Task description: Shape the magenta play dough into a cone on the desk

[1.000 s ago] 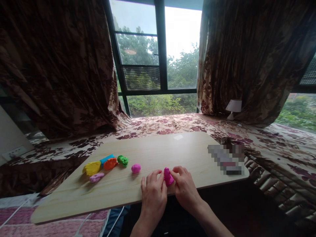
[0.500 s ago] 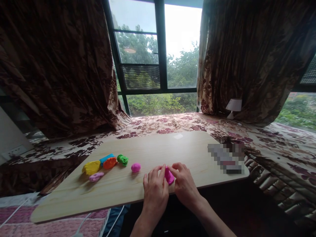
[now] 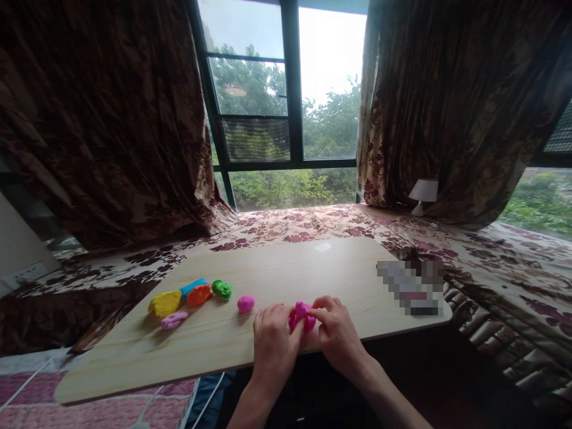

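Observation:
Between my hands at the table's front edge is a lump of magenta modelling clay (image 3: pixel 302 310), bunched into an uneven shape. My left hand (image 3: pixel 276 336) closes on its left side, thumb and fingers pressing the clay. On the other side, the curled fingers of my right hand (image 3: pixel 336 328) pinch it, forefinger at its upper right. A smooth pink clay ball (image 3: pixel 245 304) lies on the table just left of my left hand. Farther left sit green clay (image 3: pixel 222 289), orange clay (image 3: pixel 199 295), blue clay (image 3: pixel 193 287), yellow clay (image 3: pixel 165 304) and a pale pink clay piece (image 3: pixel 174 320).
The light wooden table (image 3: pixel 134 363) has rounded corners. A blurred-out object (image 3: pixel 409 289) occupies its right end. Behind are a flower-patterned cloth (image 3: pixel 286 223), a small white lamp (image 3: pixel 423 190) and a window between dark curtains. White cables hang at the lower left.
The magenta clay now looks folded and bunched up, where before it was longer and flatter. My left hand has shifted slightly left with its fingers more curled.

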`<state>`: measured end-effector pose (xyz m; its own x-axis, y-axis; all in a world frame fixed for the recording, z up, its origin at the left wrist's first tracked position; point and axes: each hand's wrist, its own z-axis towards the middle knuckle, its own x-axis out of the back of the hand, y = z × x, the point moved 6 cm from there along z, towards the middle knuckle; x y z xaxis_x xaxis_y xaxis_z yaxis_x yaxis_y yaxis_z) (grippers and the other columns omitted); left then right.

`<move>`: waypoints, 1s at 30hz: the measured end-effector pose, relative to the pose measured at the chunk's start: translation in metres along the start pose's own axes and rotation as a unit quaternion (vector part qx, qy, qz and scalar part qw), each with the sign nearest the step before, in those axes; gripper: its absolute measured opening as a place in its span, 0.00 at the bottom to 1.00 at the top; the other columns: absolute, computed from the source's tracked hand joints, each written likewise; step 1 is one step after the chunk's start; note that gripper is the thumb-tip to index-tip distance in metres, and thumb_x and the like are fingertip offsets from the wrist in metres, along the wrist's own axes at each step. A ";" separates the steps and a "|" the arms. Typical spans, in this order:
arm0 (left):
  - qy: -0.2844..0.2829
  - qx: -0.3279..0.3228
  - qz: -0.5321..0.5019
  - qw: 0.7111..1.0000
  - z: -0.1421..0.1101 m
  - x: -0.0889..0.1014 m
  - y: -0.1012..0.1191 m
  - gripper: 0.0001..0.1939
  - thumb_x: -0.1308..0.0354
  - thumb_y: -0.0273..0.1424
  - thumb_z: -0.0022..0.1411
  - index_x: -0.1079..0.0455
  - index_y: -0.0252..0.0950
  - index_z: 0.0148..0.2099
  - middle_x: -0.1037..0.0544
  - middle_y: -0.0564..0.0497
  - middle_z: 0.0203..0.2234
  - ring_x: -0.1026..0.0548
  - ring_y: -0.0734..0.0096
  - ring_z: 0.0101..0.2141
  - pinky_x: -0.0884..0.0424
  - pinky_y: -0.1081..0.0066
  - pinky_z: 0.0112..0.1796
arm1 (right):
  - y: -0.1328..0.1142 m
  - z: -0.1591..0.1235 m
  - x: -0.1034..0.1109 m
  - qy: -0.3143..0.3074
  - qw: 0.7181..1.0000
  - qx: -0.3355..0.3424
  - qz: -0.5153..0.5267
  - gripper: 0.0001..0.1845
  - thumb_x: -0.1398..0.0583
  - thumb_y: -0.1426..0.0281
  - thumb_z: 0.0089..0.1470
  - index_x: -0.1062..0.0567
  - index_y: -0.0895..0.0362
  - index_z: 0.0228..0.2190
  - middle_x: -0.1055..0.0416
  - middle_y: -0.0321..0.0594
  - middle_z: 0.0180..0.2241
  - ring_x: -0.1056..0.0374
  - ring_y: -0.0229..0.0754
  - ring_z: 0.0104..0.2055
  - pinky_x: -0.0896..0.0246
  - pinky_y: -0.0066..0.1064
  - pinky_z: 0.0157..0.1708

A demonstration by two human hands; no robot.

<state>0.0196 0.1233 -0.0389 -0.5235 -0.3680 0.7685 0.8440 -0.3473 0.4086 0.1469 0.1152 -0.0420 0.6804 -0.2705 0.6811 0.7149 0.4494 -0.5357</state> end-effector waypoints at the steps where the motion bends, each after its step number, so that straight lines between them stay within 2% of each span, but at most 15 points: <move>1: 0.003 0.005 0.000 1.000 -0.001 0.002 0.001 0.09 0.47 0.37 0.58 0.28 0.41 0.37 0.23 0.50 0.32 0.29 0.59 0.40 0.45 0.54 0.51 | 0.001 0.002 0.001 -0.003 1.000 0.002 0.002 0.24 0.48 0.85 0.45 0.23 0.49 0.34 0.32 0.38 0.37 0.40 0.43 0.42 0.45 0.35 0.43; 3: 0.001 0.011 -0.001 1.000 -0.003 0.004 0.003 0.09 0.47 0.38 0.57 0.28 0.41 0.35 0.23 0.51 0.29 0.28 0.60 0.37 0.44 0.54 0.49 | 0.003 0.004 0.002 -0.012 1.000 0.005 0.007 0.21 0.46 0.84 0.46 0.22 0.49 0.33 0.32 0.38 0.35 0.40 0.43 0.40 0.45 0.34 0.42; 7: -0.007 0.012 -0.007 1.000 -0.004 0.002 0.003 0.10 0.46 0.40 0.57 0.28 0.41 0.36 0.23 0.51 0.30 0.28 0.60 0.37 0.41 0.57 0.46 | 0.008 0.000 0.003 -0.025 1.000 0.005 0.016 0.19 0.46 0.83 0.48 0.22 0.50 0.32 0.32 0.38 0.33 0.39 0.41 0.38 0.45 0.32 0.40; 12: -0.014 0.007 -0.014 1.000 -0.004 -0.002 0.005 0.10 0.48 0.38 0.59 0.29 0.42 0.39 0.23 0.52 0.33 0.28 0.62 0.39 0.46 0.55 0.50 | 0.008 -0.005 0.003 -0.026 0.999 0.000 0.023 0.24 0.48 0.86 0.46 0.23 0.49 0.35 0.32 0.37 0.33 0.40 0.41 0.39 0.45 0.32 0.41; 19: -0.020 0.009 -0.014 1.000 -0.006 -0.005 0.008 0.10 0.50 0.34 0.60 0.28 0.45 0.41 0.24 0.53 0.32 0.29 0.63 0.39 0.53 0.52 0.53 | 0.004 -0.005 0.001 -0.031 0.999 0.000 0.029 0.23 0.48 0.86 0.45 0.23 0.50 0.34 0.32 0.37 0.34 0.40 0.41 0.39 0.46 0.32 0.42; 25: -0.032 0.008 -0.044 0.999 -0.004 0.002 -0.003 0.15 0.48 0.38 0.59 0.30 0.43 0.47 0.25 0.50 0.41 0.30 0.62 0.43 0.42 0.58 0.48 | 0.014 -0.005 0.004 -0.019 0.999 -0.015 0.027 0.31 0.50 0.88 0.39 0.25 0.51 0.41 0.32 0.39 0.36 0.40 0.43 0.41 0.46 0.34 0.43; 30: -0.055 -0.002 -0.062 0.997 -0.002 0.005 -0.003 0.14 0.52 0.41 0.61 0.26 0.47 0.38 0.23 0.53 0.32 0.28 0.64 0.38 0.39 0.61 0.44 | 0.008 -0.006 -0.001 -0.025 0.999 -0.011 0.037 0.32 0.49 0.87 0.43 0.26 0.45 0.42 0.32 0.37 0.34 0.40 0.42 0.40 0.45 0.33 0.42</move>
<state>0.0141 0.1213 -0.0376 -0.6070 -0.2258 0.7620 0.7736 -0.3876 0.5014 0.1528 0.1135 -0.0496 0.7231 -0.1938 0.6631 0.6665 0.4478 -0.5960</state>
